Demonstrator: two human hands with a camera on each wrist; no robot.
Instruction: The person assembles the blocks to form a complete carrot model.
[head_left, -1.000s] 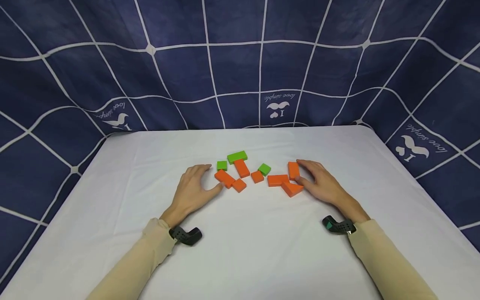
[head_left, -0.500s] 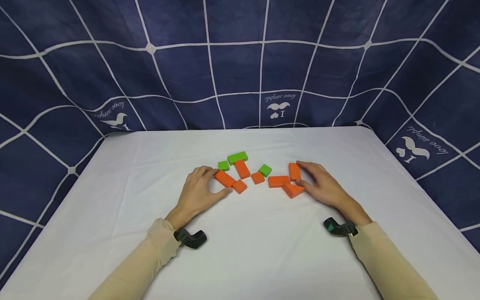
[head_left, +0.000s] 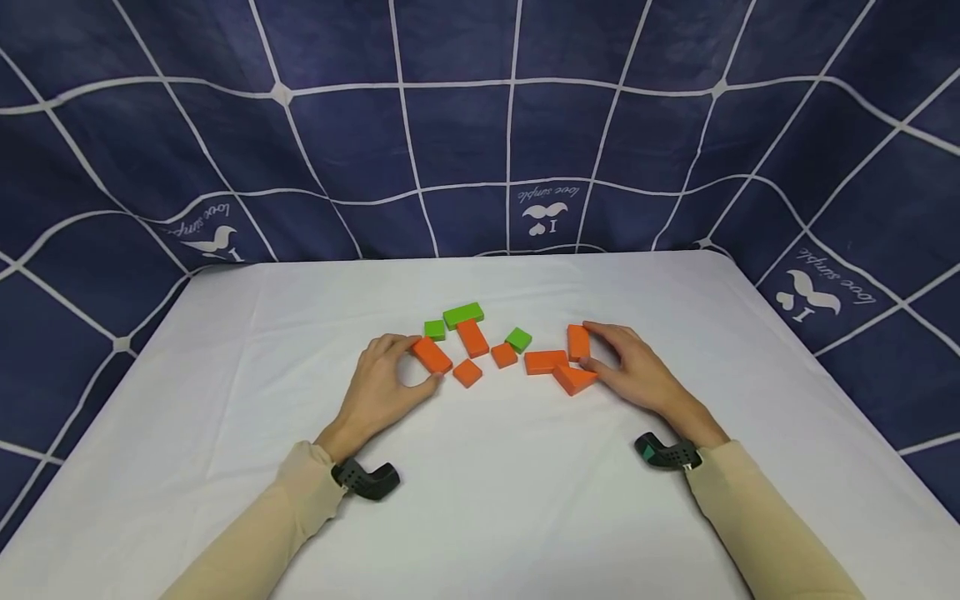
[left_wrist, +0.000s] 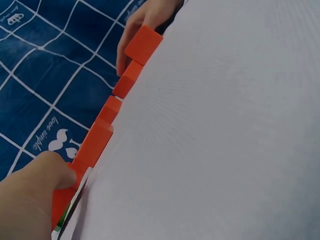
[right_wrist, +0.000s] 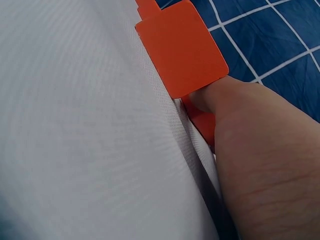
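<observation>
My left hand (head_left: 378, 387) pinches a rectangular orange block (head_left: 432, 355) at the left of the group, index finger at its far end and thumb at its near side. In the left wrist view the thumb presses on orange. My right hand (head_left: 641, 371) holds an upright-lying orange block (head_left: 578, 342) at the right end, index at its far corner, thumb at its near one. An orange triangular block (head_left: 574, 379) sits just in front of that thumb; its face (right_wrist: 182, 50) partly hides the thumb tip in the right wrist view.
Between the hands lie a long green block (head_left: 463, 315), two small green blocks (head_left: 434, 330) (head_left: 518, 339), small orange squares (head_left: 468, 372) (head_left: 504, 356) and orange rectangles (head_left: 472, 338) (head_left: 546, 362). Beyond the white table (head_left: 480, 483) hangs a blue checked cloth (head_left: 450, 133).
My left hand has moved in from the left onto the orange block, which now stands apart from the small orange square. My right hand has stayed at its block; the head view has shifted slightly.
</observation>
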